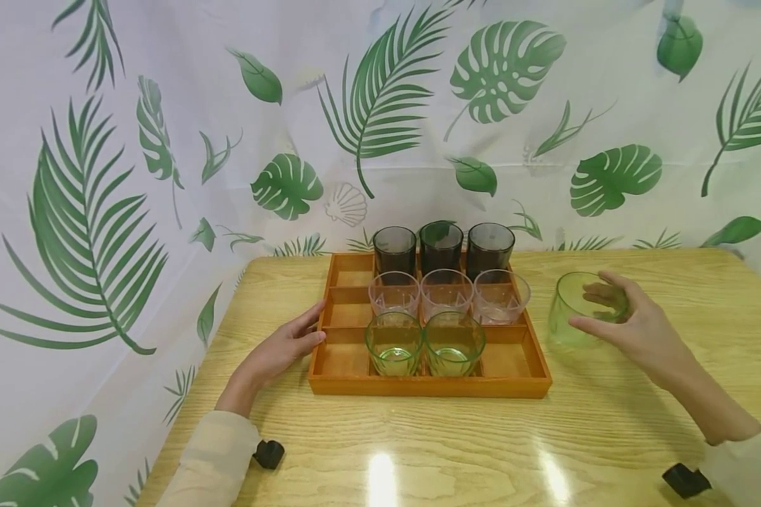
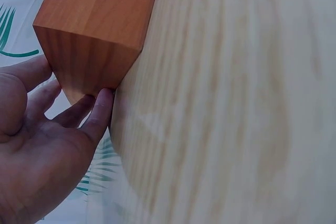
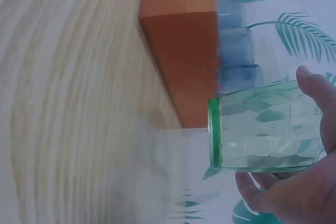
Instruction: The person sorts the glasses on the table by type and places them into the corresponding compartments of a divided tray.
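My right hand (image 1: 640, 331) holds a green-tinted glass (image 3: 268, 129) between thumb and fingers, near its rim, to the right of a wooden tray (image 1: 431, 386). Whether the glass touches the table I cannot tell. My left hand (image 1: 285, 348) rests its fingertips against the tray's left side; in the left wrist view, fingers (image 2: 100, 114) touch the tray's wooden wall. Inside the divided tray, two green glasses (image 1: 393, 345) stand in the front row. Three clear pinkish glasses (image 1: 447, 292) fill part of the middle row. Three dark glasses (image 1: 440, 246) stand in the back row.
A light wood-grain table (image 1: 456, 451) carries the tray. Bare wood shows in the tray's left-hand compartments and its front right compartment (image 1: 510, 355). Behind and to the left hangs a white cloth (image 1: 196, 211) printed with green leaves.
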Available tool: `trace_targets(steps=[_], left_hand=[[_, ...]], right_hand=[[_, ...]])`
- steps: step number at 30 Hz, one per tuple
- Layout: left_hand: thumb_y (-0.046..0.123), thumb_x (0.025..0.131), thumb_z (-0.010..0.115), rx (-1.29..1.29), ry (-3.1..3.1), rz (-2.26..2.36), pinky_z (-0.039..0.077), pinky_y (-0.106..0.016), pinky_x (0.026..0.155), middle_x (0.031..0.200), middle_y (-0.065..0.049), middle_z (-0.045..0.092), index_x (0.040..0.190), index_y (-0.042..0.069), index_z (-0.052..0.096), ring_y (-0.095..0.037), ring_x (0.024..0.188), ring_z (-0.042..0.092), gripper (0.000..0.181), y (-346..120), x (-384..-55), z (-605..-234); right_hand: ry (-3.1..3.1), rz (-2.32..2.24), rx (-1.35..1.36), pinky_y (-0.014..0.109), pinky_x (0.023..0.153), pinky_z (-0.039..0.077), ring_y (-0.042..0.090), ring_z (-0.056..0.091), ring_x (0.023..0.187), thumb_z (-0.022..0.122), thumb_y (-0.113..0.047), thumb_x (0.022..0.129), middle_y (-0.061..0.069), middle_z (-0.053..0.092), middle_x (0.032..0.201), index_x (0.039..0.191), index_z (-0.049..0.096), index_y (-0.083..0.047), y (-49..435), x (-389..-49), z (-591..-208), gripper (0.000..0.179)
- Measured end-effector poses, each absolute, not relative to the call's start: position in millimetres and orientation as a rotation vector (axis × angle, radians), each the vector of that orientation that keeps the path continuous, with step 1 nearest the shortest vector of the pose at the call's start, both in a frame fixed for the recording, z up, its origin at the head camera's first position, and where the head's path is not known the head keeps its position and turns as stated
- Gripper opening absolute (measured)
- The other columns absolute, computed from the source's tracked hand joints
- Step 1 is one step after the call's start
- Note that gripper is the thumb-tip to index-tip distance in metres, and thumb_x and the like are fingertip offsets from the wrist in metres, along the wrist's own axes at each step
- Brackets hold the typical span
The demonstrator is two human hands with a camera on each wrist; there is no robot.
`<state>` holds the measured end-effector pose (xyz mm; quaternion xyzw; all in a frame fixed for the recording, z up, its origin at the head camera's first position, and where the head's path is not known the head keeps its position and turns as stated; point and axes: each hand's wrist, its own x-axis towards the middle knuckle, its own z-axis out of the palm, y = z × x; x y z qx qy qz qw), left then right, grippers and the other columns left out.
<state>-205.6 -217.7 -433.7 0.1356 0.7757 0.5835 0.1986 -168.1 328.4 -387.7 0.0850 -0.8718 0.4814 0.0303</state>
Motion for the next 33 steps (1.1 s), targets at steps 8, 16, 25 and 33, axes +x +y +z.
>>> trace_targets(steps=[8,16,25,33], left_hand=[[0.02,0.111,0.051,0.366,2.168,1.636,0.025,-0.054,0.122,0.173,-0.011,0.006,0.168,0.019,0.014,-0.036,0.156,0.015,0.068,-217,-206,-434],[0.02,0.111,0.051,0.361,2.19,1.62,0.026,-0.054,0.121,0.172,-0.011,0.008,0.168,0.02,0.015,-0.036,0.156,0.017,0.067,-217,-206,-434],[0.021,0.111,0.051,0.351,2.179,1.633,0.025,-0.053,0.122,0.173,-0.011,0.007,0.168,0.021,0.015,-0.035,0.156,0.017,0.067,-217,-206,-435],[0.021,0.11,0.052,0.353,2.17,1.637,0.026,-0.053,0.122,0.173,-0.01,0.008,0.168,0.021,0.016,-0.035,0.156,0.017,0.068,-217,-206,-434]], right_hand=[[-2.66,1.477,0.263,0.008,0.084,0.049,-0.01,0.052,0.11,0.071,-0.014,0.1,-0.014,0.047,0.139,0.166,0.007,-0.004,338,-153,-374,0.092],[-2.69,1.43,0.216,0.008,0.082,0.049,-0.01,0.053,0.11,0.07,-0.018,0.101,0.001,0.046,0.147,0.167,0.006,-0.012,344,-142,-366,0.093],[-2.681,1.427,0.236,0.009,0.082,0.05,-0.009,0.055,0.11,0.071,-0.016,0.1,-0.016,0.047,0.14,0.167,0.009,-0.012,344,-139,-366,0.091],[-2.668,1.435,0.281,0.011,0.082,0.051,-0.008,0.057,0.109,0.072,-0.013,0.099,-0.013,0.049,0.14,0.166,0.014,-0.009,335,-139,-367,0.089]])
